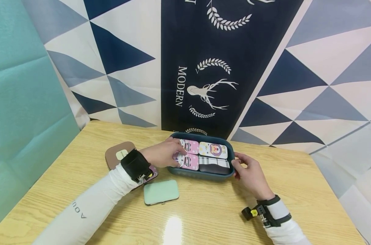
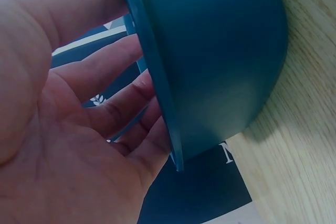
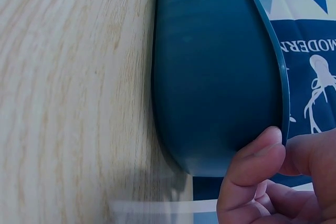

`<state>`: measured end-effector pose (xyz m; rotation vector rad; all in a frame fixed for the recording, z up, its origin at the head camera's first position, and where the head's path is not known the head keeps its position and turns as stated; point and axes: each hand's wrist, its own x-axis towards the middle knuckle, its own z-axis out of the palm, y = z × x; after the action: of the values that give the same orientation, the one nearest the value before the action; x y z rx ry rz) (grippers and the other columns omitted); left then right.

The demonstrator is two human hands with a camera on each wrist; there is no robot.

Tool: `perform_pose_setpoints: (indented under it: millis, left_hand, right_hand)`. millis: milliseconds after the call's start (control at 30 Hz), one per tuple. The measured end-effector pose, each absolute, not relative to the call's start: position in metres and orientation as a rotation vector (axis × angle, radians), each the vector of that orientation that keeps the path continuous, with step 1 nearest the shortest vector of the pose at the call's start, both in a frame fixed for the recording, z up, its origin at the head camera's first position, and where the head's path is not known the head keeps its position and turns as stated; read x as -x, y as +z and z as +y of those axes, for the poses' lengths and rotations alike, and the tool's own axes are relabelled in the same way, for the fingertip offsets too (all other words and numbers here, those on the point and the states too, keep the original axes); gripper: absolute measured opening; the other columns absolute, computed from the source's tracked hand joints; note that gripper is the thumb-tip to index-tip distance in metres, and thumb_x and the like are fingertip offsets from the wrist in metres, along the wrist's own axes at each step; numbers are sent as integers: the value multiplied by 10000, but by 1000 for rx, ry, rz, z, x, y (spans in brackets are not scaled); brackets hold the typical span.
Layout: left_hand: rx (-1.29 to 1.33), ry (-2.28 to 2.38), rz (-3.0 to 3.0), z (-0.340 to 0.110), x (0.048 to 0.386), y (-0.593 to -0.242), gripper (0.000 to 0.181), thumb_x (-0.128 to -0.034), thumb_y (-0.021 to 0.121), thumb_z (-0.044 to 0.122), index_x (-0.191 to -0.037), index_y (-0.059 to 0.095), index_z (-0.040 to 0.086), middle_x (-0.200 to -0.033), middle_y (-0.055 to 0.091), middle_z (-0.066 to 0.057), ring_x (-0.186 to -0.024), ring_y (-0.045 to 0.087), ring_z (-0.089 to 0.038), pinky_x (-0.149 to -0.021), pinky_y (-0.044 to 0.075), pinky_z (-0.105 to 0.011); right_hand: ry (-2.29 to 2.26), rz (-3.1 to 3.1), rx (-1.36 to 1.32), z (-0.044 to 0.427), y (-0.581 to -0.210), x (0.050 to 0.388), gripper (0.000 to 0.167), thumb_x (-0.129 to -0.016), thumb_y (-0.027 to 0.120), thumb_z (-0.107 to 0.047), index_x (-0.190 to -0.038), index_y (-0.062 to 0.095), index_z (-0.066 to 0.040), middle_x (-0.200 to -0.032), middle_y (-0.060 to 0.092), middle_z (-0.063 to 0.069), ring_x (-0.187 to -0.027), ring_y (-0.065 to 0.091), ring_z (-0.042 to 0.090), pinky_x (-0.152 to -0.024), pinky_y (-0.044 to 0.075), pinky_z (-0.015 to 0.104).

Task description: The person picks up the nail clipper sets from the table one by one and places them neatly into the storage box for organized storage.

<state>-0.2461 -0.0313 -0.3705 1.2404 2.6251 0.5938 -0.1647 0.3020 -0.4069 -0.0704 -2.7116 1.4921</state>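
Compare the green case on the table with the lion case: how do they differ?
The green case is plain; the lion case is white with a cartoon lion. The green case lies on the table; the lion case sits inside the blue container. Both look rectangular with rounded corners.

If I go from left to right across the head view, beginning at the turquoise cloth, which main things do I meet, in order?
Turquoise cloth → brown flat item with a pale label → mint-green case → blue bin → right hand.
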Motion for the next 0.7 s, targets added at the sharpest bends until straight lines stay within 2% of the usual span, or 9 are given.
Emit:
perform_pose_setpoints:
  millis: [500,700]
  left_hand:
    - [-1277,586,2628,-31,246,-369,439,-892,865,168,-1297,750,44,-1103,617,-56,-1097,509,-230,-1012,433,-377]
    - [-1227,545,2651,-28,244,-367,418,-899,865,181,-1283,756,59,-1119,615,-51,-1121,507,-234,-1036,436,-377]
  right_hand:
    - [1484,-2715,63,301,-405,165,460,-1103,569,-151,-1514,517,49,-1069,560,189,-688,612,203,-578,527,298]
    - [1480,-2726,76,301,-405,165,468,-1106,566,-161,-1523,509,45,-1083,564,191,-703,615,204,-590,531,295]
